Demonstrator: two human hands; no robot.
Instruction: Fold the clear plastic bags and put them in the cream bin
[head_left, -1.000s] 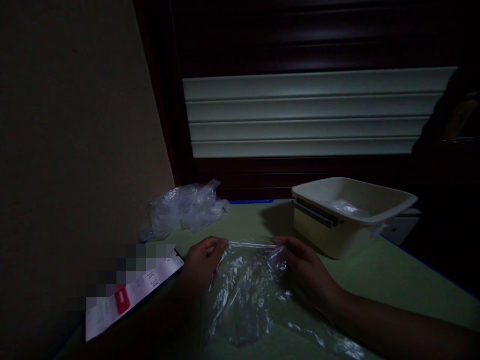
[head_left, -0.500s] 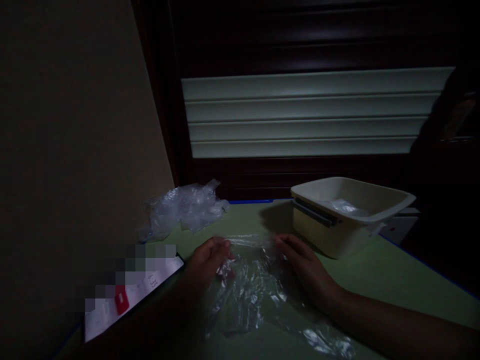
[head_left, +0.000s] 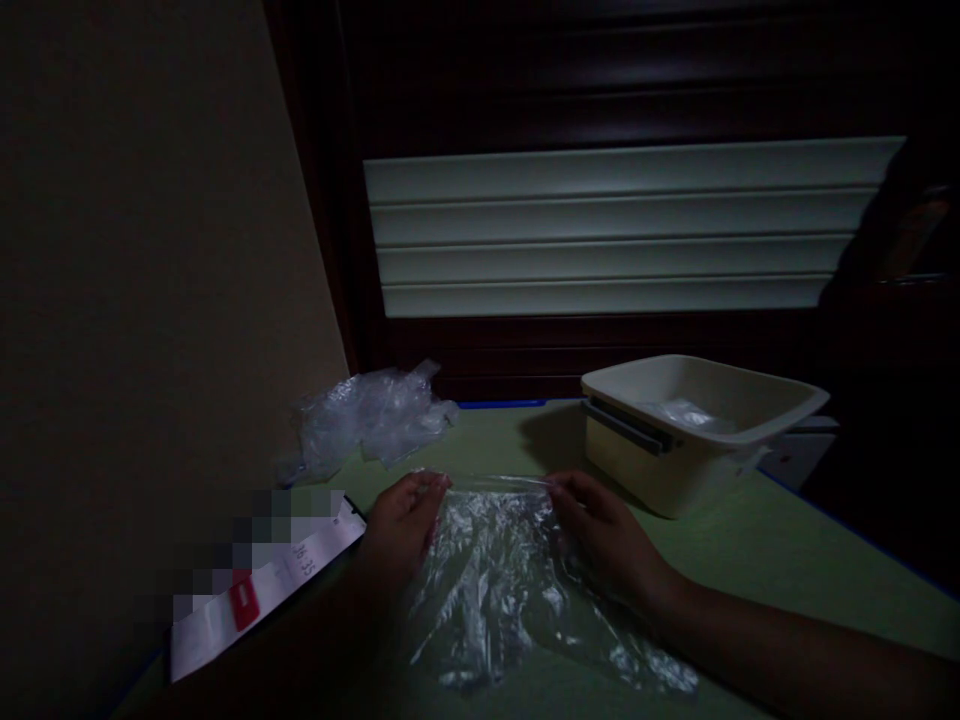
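Note:
A clear plastic bag [head_left: 495, 580] is stretched between my two hands above the green tabletop [head_left: 757, 560]. Its top edge runs taut from hand to hand, while the wrinkled body hangs down and spreads toward me. My left hand [head_left: 405, 520] pinches the left corner of that edge between thumb and fingers. At the right corner, my right hand [head_left: 600, 520] has its fingers closed on the film. The lower left part of the bag lies near my left forearm, which is in deep shadow.
A heap of crumpled clear plastic bags [head_left: 371, 415] lies at the back left by the wall. A cream bin [head_left: 637, 465] with clear plastic inside stands at the back right. A lit phone [head_left: 277, 590] lies at the left. Behind the table is a dark slatted panel [head_left: 600, 360].
My hands have pulled the bag's top edge wider and straighter. Its body now hangs flatter and more spread out. The bin, heap and phone have stayed in place.

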